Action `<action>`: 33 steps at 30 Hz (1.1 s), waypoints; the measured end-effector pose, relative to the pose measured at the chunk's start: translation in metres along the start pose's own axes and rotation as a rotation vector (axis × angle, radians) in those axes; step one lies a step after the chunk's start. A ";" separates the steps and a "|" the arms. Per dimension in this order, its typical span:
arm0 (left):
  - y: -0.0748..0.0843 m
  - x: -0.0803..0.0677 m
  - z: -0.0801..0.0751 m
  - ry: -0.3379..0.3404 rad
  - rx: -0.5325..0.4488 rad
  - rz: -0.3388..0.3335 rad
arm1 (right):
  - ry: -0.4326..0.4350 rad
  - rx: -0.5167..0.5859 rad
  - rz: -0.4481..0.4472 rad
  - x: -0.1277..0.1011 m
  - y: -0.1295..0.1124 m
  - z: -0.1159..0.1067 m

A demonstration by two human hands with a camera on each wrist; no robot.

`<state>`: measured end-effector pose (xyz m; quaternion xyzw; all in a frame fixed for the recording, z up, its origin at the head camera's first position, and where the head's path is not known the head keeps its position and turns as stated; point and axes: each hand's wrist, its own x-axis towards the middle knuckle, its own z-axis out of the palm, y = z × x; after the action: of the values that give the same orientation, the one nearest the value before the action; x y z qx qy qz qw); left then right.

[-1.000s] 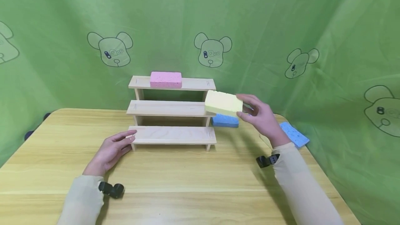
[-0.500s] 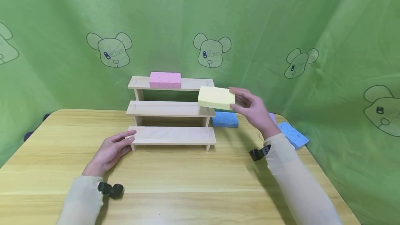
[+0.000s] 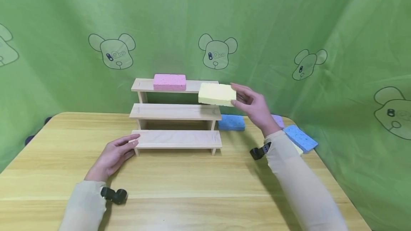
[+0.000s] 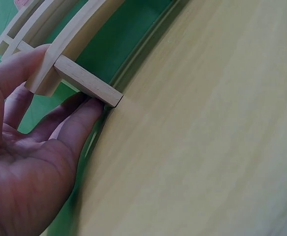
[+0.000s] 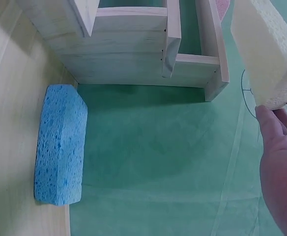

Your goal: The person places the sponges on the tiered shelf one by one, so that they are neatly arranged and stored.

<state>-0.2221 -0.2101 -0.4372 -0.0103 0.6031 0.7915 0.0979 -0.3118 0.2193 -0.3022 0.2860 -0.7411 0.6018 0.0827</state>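
Centrally, a yellow sponge [image 3: 217,94] is pinched by the right hand [image 3: 253,108] above the right end of a stepped wooden shelf [image 3: 176,112], pink sponge [image 3: 169,81] at its 10 o'clock, left hand [image 3: 112,156] rested flat, fingers [image 4: 79,128] relaxed against the lowest step on the desk [image 3: 179,184], blue sponge [image 3: 231,122] at the shelf's 3 o'clock.

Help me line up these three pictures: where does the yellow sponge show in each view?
Head: the yellow sponge is right of centre, held by the right hand at the top shelf's right end.
Left wrist: not in it.
Right wrist: top right corner, pinched at its lower end.
Shared landmark: the wooden stepped shelf.
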 end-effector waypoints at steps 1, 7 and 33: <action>0.000 0.000 0.000 0.001 0.001 0.000 | -0.003 0.000 0.003 0.001 0.000 0.001; 0.000 -0.001 0.000 0.009 0.011 -0.002 | -0.021 0.012 0.048 0.012 0.000 0.005; -0.002 0.001 -0.001 -0.004 0.003 0.021 | 0.021 0.026 0.141 0.058 0.012 0.020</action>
<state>-0.2226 -0.2099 -0.4396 -0.0023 0.6042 0.7916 0.0909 -0.3615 0.1834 -0.2904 0.2280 -0.7504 0.6188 0.0441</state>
